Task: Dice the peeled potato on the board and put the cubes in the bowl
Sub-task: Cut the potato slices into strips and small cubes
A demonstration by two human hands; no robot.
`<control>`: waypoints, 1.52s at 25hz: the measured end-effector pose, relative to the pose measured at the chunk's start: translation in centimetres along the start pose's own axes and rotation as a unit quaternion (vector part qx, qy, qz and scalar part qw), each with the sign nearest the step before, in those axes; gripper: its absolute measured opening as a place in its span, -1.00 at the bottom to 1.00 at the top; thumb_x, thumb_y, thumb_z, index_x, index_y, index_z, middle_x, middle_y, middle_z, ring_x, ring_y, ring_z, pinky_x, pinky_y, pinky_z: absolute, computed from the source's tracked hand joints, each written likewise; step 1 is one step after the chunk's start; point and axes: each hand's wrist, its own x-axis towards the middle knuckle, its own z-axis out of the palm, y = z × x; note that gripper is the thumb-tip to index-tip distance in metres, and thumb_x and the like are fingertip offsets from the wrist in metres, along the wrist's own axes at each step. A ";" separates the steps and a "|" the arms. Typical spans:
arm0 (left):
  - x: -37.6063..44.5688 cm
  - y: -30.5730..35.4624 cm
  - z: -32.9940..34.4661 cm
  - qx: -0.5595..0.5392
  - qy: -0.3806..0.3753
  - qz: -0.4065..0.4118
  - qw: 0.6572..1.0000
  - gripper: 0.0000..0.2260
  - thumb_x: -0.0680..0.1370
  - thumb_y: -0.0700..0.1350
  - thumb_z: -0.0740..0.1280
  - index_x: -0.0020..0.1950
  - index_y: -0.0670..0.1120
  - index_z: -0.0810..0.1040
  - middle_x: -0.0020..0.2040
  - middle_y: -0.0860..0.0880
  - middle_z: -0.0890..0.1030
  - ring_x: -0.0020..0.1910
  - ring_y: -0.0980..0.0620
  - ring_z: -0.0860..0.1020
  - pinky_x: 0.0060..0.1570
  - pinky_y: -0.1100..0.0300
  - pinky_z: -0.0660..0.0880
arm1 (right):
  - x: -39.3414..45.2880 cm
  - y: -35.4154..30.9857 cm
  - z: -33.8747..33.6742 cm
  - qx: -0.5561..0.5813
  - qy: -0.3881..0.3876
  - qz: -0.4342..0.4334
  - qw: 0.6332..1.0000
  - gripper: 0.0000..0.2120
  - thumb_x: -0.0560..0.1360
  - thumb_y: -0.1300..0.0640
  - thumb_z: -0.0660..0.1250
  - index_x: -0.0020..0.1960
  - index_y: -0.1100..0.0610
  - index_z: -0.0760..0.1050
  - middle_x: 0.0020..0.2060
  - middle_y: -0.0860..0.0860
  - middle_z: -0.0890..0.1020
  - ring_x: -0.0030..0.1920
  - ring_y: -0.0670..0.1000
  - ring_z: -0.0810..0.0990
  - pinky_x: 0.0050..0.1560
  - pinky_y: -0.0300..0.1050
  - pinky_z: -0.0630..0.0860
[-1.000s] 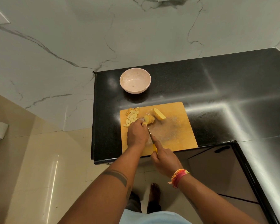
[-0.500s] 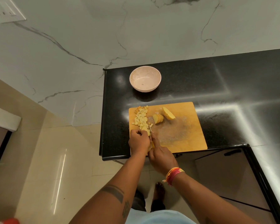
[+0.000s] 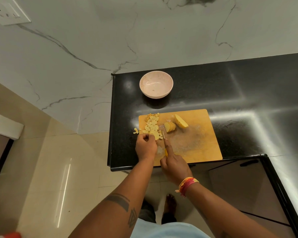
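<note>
1. Since a moment ago, a few cubes (image 3: 136, 130) have slid off the board (image 3: 194, 143).
2. Left hand (image 3: 145, 147) pinches a potato slice (image 3: 155, 135); right hand (image 3: 175, 164) grips the knife (image 3: 164, 143).
3. Bowl (image 3: 156, 84) sits beyond, apart.

Dim warm light, streaky glare on the black countertop (image 3: 248, 100), wide-angle bowing.

No legible text, label, brand, number or sign is visible on any surface. The board (image 3: 193, 134), bowl (image 3: 156, 84) and bench (image 3: 230, 86) carry no markings. The wall switch plate (image 3: 8, 13) shows no readable lettering. The tattoo (image 3: 132, 218) on the left forearm is a triangular figure, not lettering.
</note>
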 end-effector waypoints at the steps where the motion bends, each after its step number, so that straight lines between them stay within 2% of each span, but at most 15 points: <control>1: -0.2 -0.2 0.0 0.016 -0.010 0.008 1.000 -0.96 0.58 0.00 0.36 -0.02 0.08 0.53 -0.05 0.02 0.66 -0.07 -0.01 0.66 0.03 -0.07 0.65 | -0.1 0.1 -0.1 0.002 0.002 -0.003 1.000 -0.26 0.60 0.07 0.11 0.66 -0.11 -0.20 -0.39 -0.02 0.56 -0.42 0.03 0.52 -0.41 -0.01 0.43; 7: -0.5 -1.0 0.9 0.047 -0.031 -0.013 0.998 -0.86 0.58 -0.05 0.42 -0.12 0.16 0.52 -0.08 0.00 0.69 -0.14 0.02 0.69 -0.05 -0.03 0.68 | -1.1 0.9 0.1 -0.003 -0.011 0.014 1.000 -0.29 0.62 0.07 0.10 0.65 -0.09 -0.18 -0.37 -0.02 0.56 -0.40 0.02 0.52 -0.39 -0.02 0.42; 12: -0.3 -1.0 0.8 0.067 -0.034 -0.027 0.997 -0.88 0.60 -0.09 0.40 -0.02 0.13 0.52 -0.09 -0.01 0.68 -0.18 0.00 0.70 -0.08 -0.05 0.68 | -0.1 0.9 -0.3 0.015 0.005 0.015 1.000 -0.29 0.61 0.08 0.11 0.65 -0.10 -0.17 -0.36 -0.01 0.56 -0.39 0.05 0.53 -0.38 0.01 0.46; 15: -0.7 -1.4 0.9 0.128 -0.084 0.026 0.988 -0.87 0.58 -0.11 0.41 -0.03 0.13 0.54 -0.11 0.06 0.67 -0.14 0.00 0.69 -0.02 -0.08 0.66 | -0.9 1.8 -1.1 0.011 0.007 0.006 1.000 -0.28 0.61 0.08 0.13 0.65 -0.11 -0.17 -0.39 -0.02 0.55 -0.42 0.04 0.51 -0.41 0.00 0.42; 18: -1.5 -1.1 1.0 0.190 -0.134 0.094 0.968 -0.88 0.59 -0.12 0.40 0.08 0.08 0.56 -0.09 0.08 0.66 -0.10 0.07 0.66 0.02 0.00 0.64 | -2.4 2.9 -1.4 -0.007 0.009 0.005 1.000 -0.29 0.63 0.08 0.13 0.66 -0.10 -0.16 -0.40 -0.04 0.53 -0.44 -0.01 0.48 -0.46 -0.09 0.33; 21: -1.7 -0.5 1.5 0.217 -0.148 0.142 0.954 -0.85 0.61 -0.13 0.38 0.16 0.07 0.58 0.00 0.05 0.64 -0.04 0.07 0.62 0.05 0.05 0.63 | -3.1 3.9 -1.6 -0.013 0.015 0.019 1.000 -0.28 0.62 0.07 0.13 0.66 -0.12 -0.16 -0.40 -0.04 0.52 -0.44 0.00 0.48 -0.46 -0.12 0.27; 24: -2.4 -0.3 1.2 0.285 -0.149 0.210 0.923 -0.75 0.62 -0.11 0.37 0.29 0.05 0.57 0.13 0.02 0.52 0.02 0.10 0.49 0.07 0.20 0.46 | -3.6 4.2 -1.5 -0.022 0.010 0.010 1.000 -0.27 0.61 0.07 0.13 0.66 -0.12 -0.18 -0.40 -0.04 0.52 -0.44 0.02 0.48 -0.46 -0.09 0.25; 27: -2.6 -0.5 0.5 0.316 -0.188 0.256 0.894 -0.62 0.62 -0.12 0.36 0.43 0.12 0.49 0.13 0.06 0.40 0.03 0.10 0.49 0.11 0.20 0.46 | -3.6 4.1 -1.5 -0.030 0.017 0.005 0.999 -0.27 0.61 0.07 0.13 0.66 -0.12 -0.17 -0.39 -0.04 0.52 -0.43 0.02 0.48 -0.43 -0.07 0.26; 29: -2.5 -0.6 0.3 0.346 -0.202 0.267 0.876 -0.56 0.62 -0.11 0.36 0.49 0.11 0.44 0.14 0.07 0.37 0.05 0.09 0.49 0.13 0.21 0.46 | -3.6 3.8 -1.6 -0.031 0.020 0.000 0.999 -0.28 0.61 0.07 0.13 0.66 -0.11 -0.16 -0.40 -0.05 0.51 -0.44 0.00 0.46 -0.44 -0.08 0.27; 33: -2.2 -0.5 0.7 0.382 -0.197 0.275 0.860 -0.56 0.62 -0.08 0.35 0.52 0.03 0.43 0.26 -0.01 0.39 0.18 0.00 0.50 0.23 0.11 0.50 | -3.0 3.5 -1.7 -0.042 0.010 -0.005 0.999 -0.28 0.62 0.05 0.12 0.66 -0.09 -0.17 -0.38 -0.02 0.54 -0.43 0.01 0.49 -0.43 -0.05 0.36; 38: -1.9 -0.6 0.6 0.398 -0.198 0.283 0.850 -0.60 0.64 -0.10 0.33 0.50 -0.04 0.46 0.23 -0.02 0.40 0.13 0.00 0.50 0.15 0.17 0.46 | -2.7 3.0 -1.4 -0.064 -0.004 0.001 0.998 -0.27 0.62 0.03 0.10 0.66 -0.07 -0.23 -0.37 0.00 0.56 -0.41 0.04 0.52 -0.43 -0.06 0.37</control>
